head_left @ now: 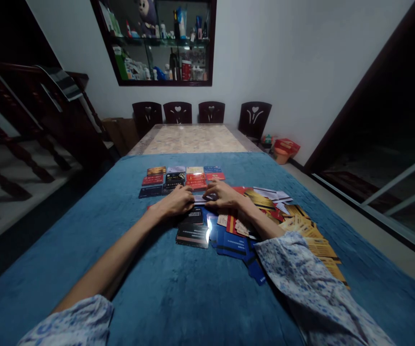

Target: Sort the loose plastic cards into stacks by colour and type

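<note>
My left hand (180, 199) and my right hand (221, 193) meet over the middle of the cloth, fingers curled. Between them lies a whitish card (199, 199), pinched at its left and right edges; whether it is one card or a stack I cannot tell. Just beyond my fingertips, bank-style cards sit in neat rows, among them a red card (196, 178) and a dark blue card (151, 191). Closer to me are a black card (193, 235) and overlapping blue cards (231, 244). Under and beside my right forearm spreads a loose heap of gold cards (320, 247).
A blue cloth (138, 288) covers the near part of the table, with the bare stone-patterned top (193, 137) beyond. Dark wooden chairs (211, 112) stand at the far end. A stair railing (16, 144) is on the left, a red bag (286, 146) on the floor at right.
</note>
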